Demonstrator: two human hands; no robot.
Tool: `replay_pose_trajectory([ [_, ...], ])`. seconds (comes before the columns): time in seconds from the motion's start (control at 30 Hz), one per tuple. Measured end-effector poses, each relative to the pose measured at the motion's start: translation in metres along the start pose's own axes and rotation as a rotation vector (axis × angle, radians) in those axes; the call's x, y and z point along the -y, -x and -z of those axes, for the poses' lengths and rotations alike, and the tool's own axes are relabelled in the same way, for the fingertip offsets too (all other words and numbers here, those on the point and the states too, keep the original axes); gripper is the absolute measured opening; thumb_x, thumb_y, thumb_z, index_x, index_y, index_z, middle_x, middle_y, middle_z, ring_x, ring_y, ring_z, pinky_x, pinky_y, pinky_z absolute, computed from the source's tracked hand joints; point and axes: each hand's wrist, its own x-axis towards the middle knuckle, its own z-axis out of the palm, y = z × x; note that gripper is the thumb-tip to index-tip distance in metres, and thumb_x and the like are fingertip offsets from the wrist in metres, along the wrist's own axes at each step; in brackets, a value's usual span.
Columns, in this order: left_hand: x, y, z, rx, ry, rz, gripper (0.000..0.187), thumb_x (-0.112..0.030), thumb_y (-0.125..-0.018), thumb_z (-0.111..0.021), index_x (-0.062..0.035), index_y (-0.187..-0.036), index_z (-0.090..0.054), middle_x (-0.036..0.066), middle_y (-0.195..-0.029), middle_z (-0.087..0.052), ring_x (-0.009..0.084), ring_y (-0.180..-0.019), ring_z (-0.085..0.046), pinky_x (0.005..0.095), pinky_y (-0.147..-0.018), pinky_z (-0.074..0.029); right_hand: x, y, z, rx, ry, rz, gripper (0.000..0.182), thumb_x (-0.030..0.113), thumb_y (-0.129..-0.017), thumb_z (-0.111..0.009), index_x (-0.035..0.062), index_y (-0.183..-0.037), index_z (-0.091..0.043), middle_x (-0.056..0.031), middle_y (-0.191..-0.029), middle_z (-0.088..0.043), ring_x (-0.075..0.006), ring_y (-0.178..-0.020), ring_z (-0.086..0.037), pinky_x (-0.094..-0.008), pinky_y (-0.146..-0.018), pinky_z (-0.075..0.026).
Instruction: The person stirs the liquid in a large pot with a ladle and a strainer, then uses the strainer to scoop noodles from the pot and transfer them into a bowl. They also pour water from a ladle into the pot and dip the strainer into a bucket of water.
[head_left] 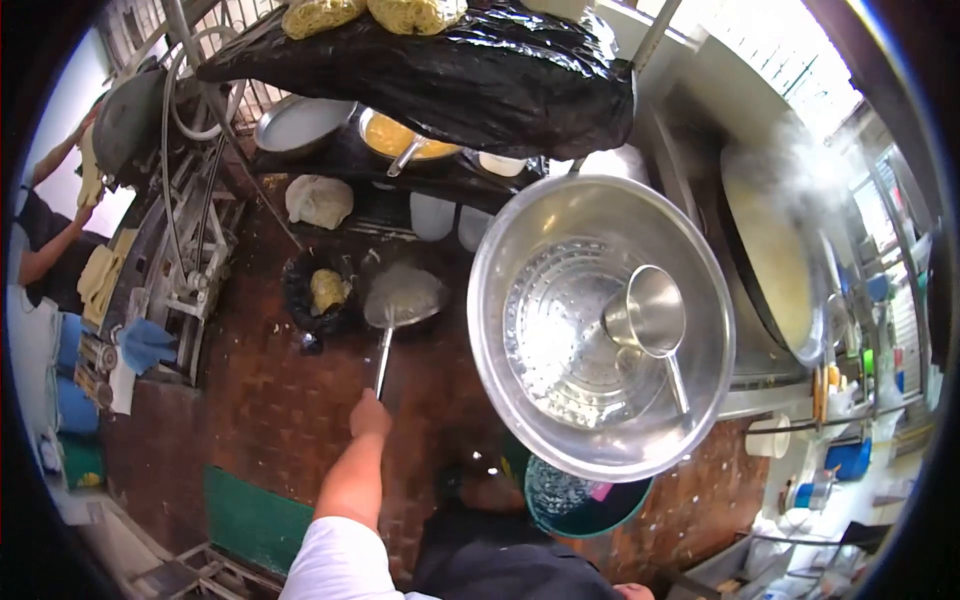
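Observation:
My left hand (371,416) is closed around the handle of a long-handled skimmer (405,297). Its wide, round grey head points away from me, over the brown tiled floor. Beside that head, a black plastic bag (297,291) holds a yellowish bundle (327,290). At the bottom edge only a sliver of my right hand (634,592) shows, with its fingers out of sight. A large shiny metal basin (487,340) stands to the right of the skimmer. Inside the basin lies a metal dipper (655,310) with a straight handle.
A steaming wide pan (775,240) of pale liquid stands at right. Black plastic (480,85) covers a shelf bearing yellow bundles. Behind it is a pan of orange liquid (405,138). A dark tub (590,500) sits below the basin. Another person's hands (75,218) are by machinery at left.

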Motion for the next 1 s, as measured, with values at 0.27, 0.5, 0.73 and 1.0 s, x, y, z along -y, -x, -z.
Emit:
replay_pose_trajectory([
  [0.27, -0.003, 0.007, -0.033, -0.111, 0.369, -0.162, 0.023, -0.011, -0.076, -0.059, -0.0024, -0.095, -0.049, 0.021, -0.084, -0.062, 0.0345, -0.078, -0.063, 0.0433, -0.064, -0.050, 0.003, -0.039, 0.025, 0.044, 0.042, 0.137, 0.023, 0.025, -0.086, -0.061, 0.0085, -0.101, -0.064, -0.0013, -0.065, -0.058, -0.0112, -0.047, -0.049, -0.0246, -0.039, -0.036],
  [0.5, -0.009, 0.102, -0.061, 0.050, 1.160, 0.136, 0.025, -0.004, -0.073, -0.061, -0.0064, -0.095, -0.048, 0.002, -0.063, -0.047, 0.0102, -0.045, -0.044, 0.0247, -0.034, -0.034, 0.024, -0.147, 0.080, 0.136, 0.081, 0.513, 0.027, 0.030, -0.084, -0.063, 0.0082, -0.099, -0.060, -0.0030, -0.062, -0.057, -0.0133, -0.045, -0.050, -0.0284, -0.038, -0.039],
  [0.73, -0.010, 0.263, -0.114, -0.320, 1.353, 0.221, 0.032, -0.002, -0.074, -0.054, -0.0051, -0.104, -0.043, 0.001, -0.059, -0.041, 0.0100, -0.037, -0.037, 0.0234, -0.031, -0.032, 0.082, -0.241, 0.161, 0.267, 0.398, 0.572, 0.035, 0.034, -0.086, -0.061, 0.0041, -0.105, -0.061, -0.0033, -0.072, -0.062, -0.0129, -0.058, -0.060, -0.0276, -0.050, -0.049],
  [1.0, -0.081, 0.424, -0.115, -0.632, 1.568, 0.213, 0.029, -0.003, -0.076, -0.054, -0.0068, -0.102, -0.041, 0.002, -0.055, -0.039, 0.0111, -0.034, -0.037, 0.0250, -0.028, -0.032, 0.046, -0.340, 0.280, 0.313, 0.511, 0.294, 0.027, 0.027, -0.084, -0.062, 0.0037, -0.097, -0.060, -0.0040, -0.071, -0.062, -0.0153, -0.055, -0.059, -0.0304, -0.044, -0.048],
])
